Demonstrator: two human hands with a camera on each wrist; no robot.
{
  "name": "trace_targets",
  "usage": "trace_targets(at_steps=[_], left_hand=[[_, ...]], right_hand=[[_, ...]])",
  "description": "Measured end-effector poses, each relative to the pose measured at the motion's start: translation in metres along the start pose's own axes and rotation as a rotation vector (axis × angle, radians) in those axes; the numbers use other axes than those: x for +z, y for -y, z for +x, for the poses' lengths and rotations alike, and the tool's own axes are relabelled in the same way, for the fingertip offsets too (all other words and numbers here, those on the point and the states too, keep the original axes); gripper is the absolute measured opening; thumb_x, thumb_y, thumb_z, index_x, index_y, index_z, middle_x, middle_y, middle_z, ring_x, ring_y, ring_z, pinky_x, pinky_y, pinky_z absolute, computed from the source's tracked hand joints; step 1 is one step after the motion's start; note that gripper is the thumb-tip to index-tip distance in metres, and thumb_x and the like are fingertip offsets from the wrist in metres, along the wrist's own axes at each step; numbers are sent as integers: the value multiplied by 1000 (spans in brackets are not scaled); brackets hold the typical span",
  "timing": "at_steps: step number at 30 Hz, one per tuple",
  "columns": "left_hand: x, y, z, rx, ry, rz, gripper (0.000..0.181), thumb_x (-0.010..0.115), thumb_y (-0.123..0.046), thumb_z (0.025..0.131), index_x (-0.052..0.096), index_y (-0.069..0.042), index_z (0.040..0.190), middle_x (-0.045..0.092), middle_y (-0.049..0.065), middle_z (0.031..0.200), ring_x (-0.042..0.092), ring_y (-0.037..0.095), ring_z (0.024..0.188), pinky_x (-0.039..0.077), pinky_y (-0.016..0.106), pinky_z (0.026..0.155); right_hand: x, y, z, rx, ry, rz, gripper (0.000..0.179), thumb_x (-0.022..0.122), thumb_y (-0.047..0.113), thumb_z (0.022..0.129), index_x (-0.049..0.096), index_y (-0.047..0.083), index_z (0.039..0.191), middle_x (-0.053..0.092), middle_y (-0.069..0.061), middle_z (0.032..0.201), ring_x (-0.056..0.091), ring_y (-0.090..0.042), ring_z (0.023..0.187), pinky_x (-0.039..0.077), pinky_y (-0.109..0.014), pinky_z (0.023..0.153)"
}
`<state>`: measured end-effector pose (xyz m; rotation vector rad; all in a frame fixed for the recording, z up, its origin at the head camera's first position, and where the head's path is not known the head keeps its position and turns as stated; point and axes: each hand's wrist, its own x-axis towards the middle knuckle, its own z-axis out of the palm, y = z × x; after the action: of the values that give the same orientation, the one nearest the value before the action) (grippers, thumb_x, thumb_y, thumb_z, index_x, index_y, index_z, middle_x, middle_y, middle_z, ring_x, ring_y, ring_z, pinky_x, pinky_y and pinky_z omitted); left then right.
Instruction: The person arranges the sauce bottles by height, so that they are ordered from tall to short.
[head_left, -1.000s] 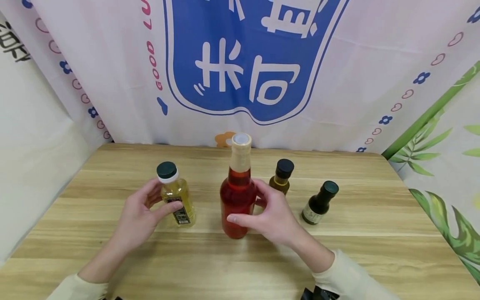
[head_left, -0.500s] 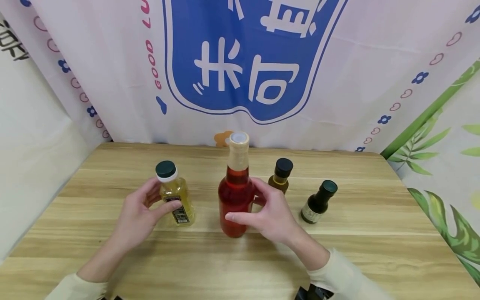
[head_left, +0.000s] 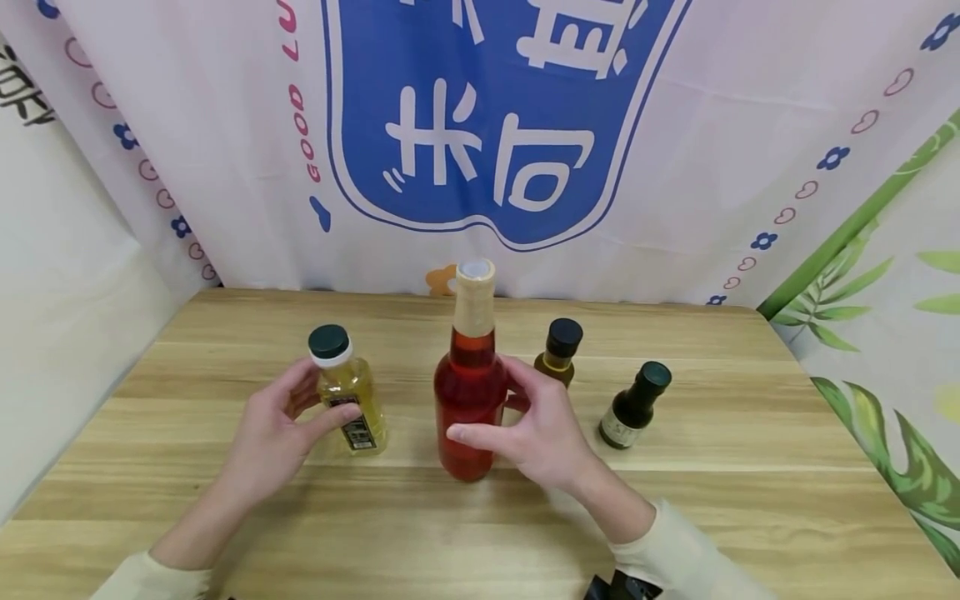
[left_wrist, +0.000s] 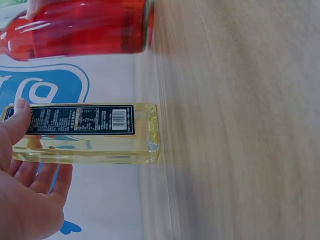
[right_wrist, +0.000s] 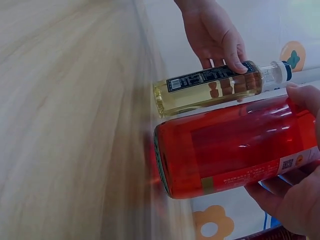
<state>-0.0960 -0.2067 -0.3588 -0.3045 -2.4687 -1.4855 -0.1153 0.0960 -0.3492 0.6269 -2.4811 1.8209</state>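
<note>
My left hand (head_left: 281, 429) holds a clear bottle of pale yellow liquid (head_left: 351, 387) with a dark green cap, thumb across its black label. In the left wrist view this bottle (left_wrist: 90, 145) has its base at or very near the tabletop; contact is hard to tell. To its right, a taller bottle of red liquid (head_left: 468, 392) with a cream neck is gripped by my right hand (head_left: 543, 425), thumb on the near side and fingers behind. The right wrist view shows the red bottle (right_wrist: 225, 145) beside the yellow one, apart. Both bottles are roughly upright.
Behind my right hand stands a small black-capped bottle (head_left: 561, 346), partly hidden. A small dark bottle (head_left: 633, 408) with a green cap and pale label is further right. The wooden table (head_left: 450, 542) ends at a printed cloth (head_left: 675, 192) at the back.
Both hands keep hold of the same bottles. The head view shifts slightly, and my right wrist has moved a little to the left.
</note>
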Motion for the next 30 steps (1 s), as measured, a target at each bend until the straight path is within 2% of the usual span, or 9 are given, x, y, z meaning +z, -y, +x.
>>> trace_targets(at_steps=[6, 8, 10, 11, 14, 17, 24, 30], left_hand=[[-1, 2, -1, -9, 3, 0, 59, 84, -7, 91, 60, -5, 145, 70, 14, 133, 63, -12, 115, 50, 4, 98], [-1, 2, -1, -9, 1, 0, 59, 84, -7, 90, 61, -6, 144, 71, 9, 132, 64, -12, 114, 50, 4, 98], [-1, 2, -1, -6, -2, -1, 59, 84, -7, 90, 61, -5, 144, 71, -1, 130, 64, -12, 114, 50, 4, 98], [-1, 2, -2, -6, -5, 1, 59, 85, -6, 90, 61, -5, 144, 71, -1, 130, 64, -12, 114, 50, 4, 98], [-3, 2, -3, -18, -7, 18, 59, 84, -8, 91, 60, -6, 145, 72, 2, 132, 63, -14, 113, 49, 3, 97], [-5, 0, -4, -23, -6, 34, 60, 84, -8, 91, 60, -7, 146, 70, 17, 135, 62, -16, 113, 48, 1, 97], [-3, 1, -2, -14, 0, 18, 60, 84, -7, 91, 60, -7, 146, 71, 18, 135, 62, -15, 113, 48, 2, 97], [-1, 0, -1, -24, 1, 10, 61, 84, -8, 91, 59, -6, 147, 70, 18, 137, 62, -16, 113, 47, 1, 98]], right_hand=[[3, 7, 8, 7, -27, 2, 61, 95, 24, 79, 69, 22, 134, 76, 4, 121, 71, -13, 111, 63, -35, 96], [6, 10, 11, 22, -36, 15, 62, 95, 24, 79, 69, 23, 134, 76, 4, 121, 70, -13, 112, 62, -39, 98], [9, 12, 15, 36, -44, 28, 63, 95, 24, 79, 68, 24, 135, 76, 4, 122, 69, -13, 115, 61, -41, 100], [11, 12, 17, 41, -50, 36, 63, 95, 24, 78, 68, 24, 135, 76, 5, 122, 69, -13, 116, 61, -42, 101], [19, 15, 25, 48, -65, 56, 66, 95, 25, 78, 67, 22, 138, 75, 4, 125, 69, -14, 119, 61, -44, 104], [25, 18, 33, 48, -79, 70, 67, 96, 25, 78, 66, 22, 139, 75, 4, 127, 69, -14, 119, 61, -46, 103], [35, 23, 51, 37, -91, 67, 65, 94, 27, 81, 66, 21, 139, 74, 3, 128, 69, -15, 120, 61, -45, 103], [44, 25, 68, 75, -87, 60, 67, 91, 31, 85, 61, 25, 144, 71, 5, 136, 65, -16, 127, 59, -46, 108]])
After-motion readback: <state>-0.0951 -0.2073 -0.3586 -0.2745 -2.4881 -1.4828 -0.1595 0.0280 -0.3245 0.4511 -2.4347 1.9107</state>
